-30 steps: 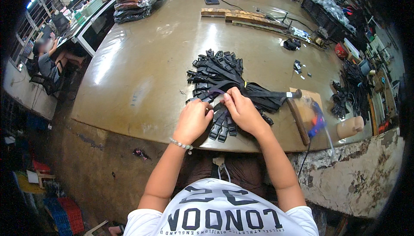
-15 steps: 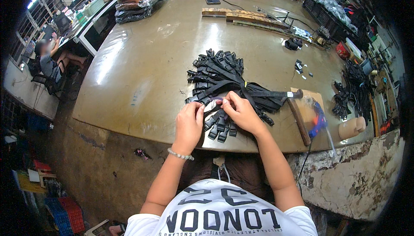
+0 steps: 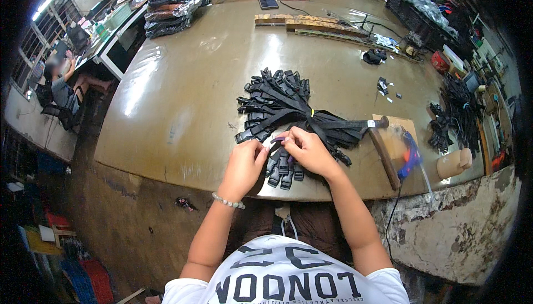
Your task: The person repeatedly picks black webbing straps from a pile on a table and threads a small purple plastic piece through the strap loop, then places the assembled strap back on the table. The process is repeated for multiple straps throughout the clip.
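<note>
Left hand (image 3: 244,164): fingers pinched together on a black strap (image 3: 276,144), at the near edge of the worktop (image 3: 183,109).
Right hand (image 3: 308,151): fingers closed on the same strap, just beside the left hand.
Strap pile (image 3: 283,101): black straps with buckles, fanned out just past both hands.
Hammer (image 3: 383,151): lies right of the pile.

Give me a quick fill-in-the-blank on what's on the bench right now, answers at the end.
1. Both hands, left hand and right hand, work on a bundle of ____ straps.
2. The bundle is tied at its middle with a ____ band.
3. A hammer lies to the ____ of the right hand.
4. The left wrist wears a beaded ____.

Missing words: black; yellow; right; bracelet
</note>
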`<state>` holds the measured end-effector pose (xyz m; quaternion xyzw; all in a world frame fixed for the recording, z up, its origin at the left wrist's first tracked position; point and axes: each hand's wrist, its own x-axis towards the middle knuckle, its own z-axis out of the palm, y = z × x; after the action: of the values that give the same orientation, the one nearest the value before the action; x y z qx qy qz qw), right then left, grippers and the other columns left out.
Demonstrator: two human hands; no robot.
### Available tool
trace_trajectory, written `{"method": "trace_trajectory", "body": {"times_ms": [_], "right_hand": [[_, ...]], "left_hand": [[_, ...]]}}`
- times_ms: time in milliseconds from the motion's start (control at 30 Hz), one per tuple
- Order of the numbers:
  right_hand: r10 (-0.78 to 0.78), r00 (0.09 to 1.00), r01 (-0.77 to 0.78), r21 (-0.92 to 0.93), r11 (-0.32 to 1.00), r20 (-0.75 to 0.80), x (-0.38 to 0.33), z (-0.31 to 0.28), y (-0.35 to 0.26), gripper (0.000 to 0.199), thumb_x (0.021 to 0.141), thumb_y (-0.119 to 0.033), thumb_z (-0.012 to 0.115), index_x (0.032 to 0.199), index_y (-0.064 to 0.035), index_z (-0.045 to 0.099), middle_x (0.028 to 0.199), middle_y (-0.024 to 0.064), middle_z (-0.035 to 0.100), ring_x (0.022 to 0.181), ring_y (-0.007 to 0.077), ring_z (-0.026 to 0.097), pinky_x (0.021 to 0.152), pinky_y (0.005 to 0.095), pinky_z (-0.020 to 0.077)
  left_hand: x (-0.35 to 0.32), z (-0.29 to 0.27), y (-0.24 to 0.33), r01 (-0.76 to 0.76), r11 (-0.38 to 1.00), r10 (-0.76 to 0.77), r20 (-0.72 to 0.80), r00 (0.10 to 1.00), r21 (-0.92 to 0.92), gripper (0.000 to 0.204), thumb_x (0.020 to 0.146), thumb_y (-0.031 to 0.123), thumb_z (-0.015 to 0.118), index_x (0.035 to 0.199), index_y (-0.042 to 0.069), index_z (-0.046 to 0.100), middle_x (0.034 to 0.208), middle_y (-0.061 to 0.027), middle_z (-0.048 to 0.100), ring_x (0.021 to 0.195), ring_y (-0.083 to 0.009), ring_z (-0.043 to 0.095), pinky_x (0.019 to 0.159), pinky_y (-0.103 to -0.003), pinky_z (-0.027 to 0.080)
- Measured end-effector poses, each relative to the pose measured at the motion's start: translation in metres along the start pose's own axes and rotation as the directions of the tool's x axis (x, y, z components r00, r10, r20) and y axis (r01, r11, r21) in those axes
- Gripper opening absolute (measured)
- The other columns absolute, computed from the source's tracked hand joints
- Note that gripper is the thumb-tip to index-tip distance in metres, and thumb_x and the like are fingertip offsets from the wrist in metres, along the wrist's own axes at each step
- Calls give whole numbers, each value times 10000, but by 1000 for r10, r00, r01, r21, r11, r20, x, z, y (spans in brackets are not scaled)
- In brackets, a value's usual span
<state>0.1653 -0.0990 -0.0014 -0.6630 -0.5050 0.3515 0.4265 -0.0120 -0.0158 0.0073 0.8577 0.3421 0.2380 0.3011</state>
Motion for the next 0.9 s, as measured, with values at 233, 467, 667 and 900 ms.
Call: {"method": "trace_trajectory", "body": {"times_ms": [233,467,667,900], "right_hand": [[-80,997,79,90,993,8,0,4,4,181,901,-118,583,793,13,522,1086,112,671,760,64,537,686,258,479],[-280,960,281,-36,959,14,-1,5,7,189,875,-131,599,777,17,536,1089,148,624,865,122,569,771,275,465],[-157,987,158,110,981,-18,-1,5,11,235,970,-206,539,874,9,530,1103,145,623,906,154,606,798,264,471],[-54,936,295,689,662,-348,0,-15,-11,248,1035,-262,430,1010,-17,461,1097,224,628,869,233,676,746,332,569]], "left_hand": [[-10,8,-2,9,1000,-11,-108,994,-14,180,892,137,628,864,-39,604,815,-197,625,741,-335,614,681,-408,478],[-8,4,0,-35,999,35,-104,994,2,165,912,127,597,867,-29,570,822,-196,601,763,-360,589,694,-422,463],[-2,1,-17,39,983,10,-263,965,181,173,930,143,558,906,-27,542,922,-215,567,896,-395,547,806,-467,440],[22,-27,-27,152,984,-153,3,988,97,298,852,234,708,975,-10,592,910,-179,617,890,-350,586,824,-428,476]]}}
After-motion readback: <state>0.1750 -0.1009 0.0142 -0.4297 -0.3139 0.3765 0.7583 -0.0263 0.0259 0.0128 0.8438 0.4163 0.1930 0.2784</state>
